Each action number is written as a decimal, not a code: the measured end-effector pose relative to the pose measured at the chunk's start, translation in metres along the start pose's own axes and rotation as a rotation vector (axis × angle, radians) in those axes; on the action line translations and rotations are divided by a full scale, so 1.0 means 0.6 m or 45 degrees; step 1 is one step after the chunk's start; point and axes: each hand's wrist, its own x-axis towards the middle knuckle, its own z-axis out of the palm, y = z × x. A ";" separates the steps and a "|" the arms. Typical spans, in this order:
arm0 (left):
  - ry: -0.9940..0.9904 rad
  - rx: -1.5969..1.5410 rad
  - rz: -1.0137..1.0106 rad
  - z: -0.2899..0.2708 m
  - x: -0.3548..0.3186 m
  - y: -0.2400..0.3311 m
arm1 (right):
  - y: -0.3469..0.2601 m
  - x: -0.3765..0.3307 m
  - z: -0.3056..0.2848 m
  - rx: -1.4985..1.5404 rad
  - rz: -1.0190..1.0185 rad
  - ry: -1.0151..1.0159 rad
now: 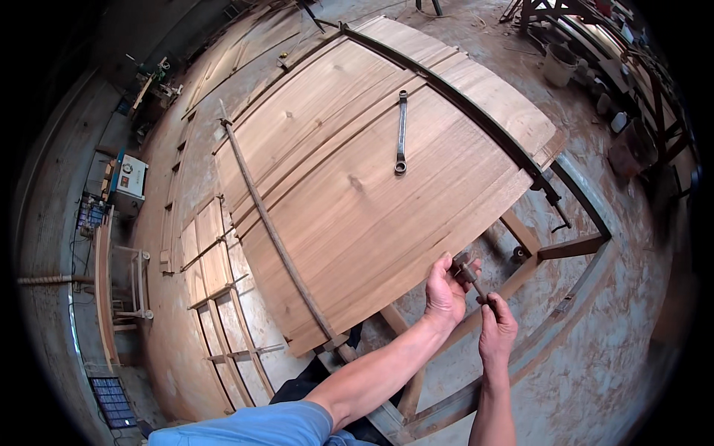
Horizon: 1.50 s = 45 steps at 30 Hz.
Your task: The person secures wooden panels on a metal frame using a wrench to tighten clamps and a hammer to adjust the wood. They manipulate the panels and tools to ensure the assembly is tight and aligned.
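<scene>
1 fisheye view looks down from the person's head, near the bare left hand (444,296) and bare right hand (497,327), facing forward across a broad, pale-brown wooden panel (320,223).

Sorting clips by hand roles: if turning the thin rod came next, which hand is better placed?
Probably the right hand: it pinches the near end of the thin rod, while the left hand grips the metal fitting at the far end.

No legible text or numbers.
</scene>
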 end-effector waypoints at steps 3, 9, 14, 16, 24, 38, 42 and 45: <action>-0.010 -0.036 0.006 0.005 -0.002 -0.006 | -0.016 0.000 -0.008 -0.214 -0.124 0.001; 0.034 0.040 0.019 0.016 -0.005 0.005 | -0.019 0.004 -0.006 -0.346 -0.315 0.006; 0.112 0.026 -0.003 0.027 -0.007 0.013 | -0.029 0.001 0.004 -0.362 -0.312 0.071; 0.108 0.059 0.002 0.024 -0.005 0.007 | -0.024 -0.003 0.004 -0.338 -0.270 0.059; 0.105 0.075 -0.004 0.022 -0.012 0.015 | -0.049 0.020 0.002 1.069 0.985 0.019; 0.121 0.065 -0.007 0.025 -0.009 0.010 | -0.058 0.008 -0.010 -0.939 -0.815 -0.058; 0.097 0.069 -0.006 0.022 -0.012 0.014 | -0.039 0.009 -0.006 -0.713 -0.444 0.013; 0.088 0.051 -0.003 0.015 -0.009 0.015 | -0.041 0.015 0.012 -0.221 0.062 0.032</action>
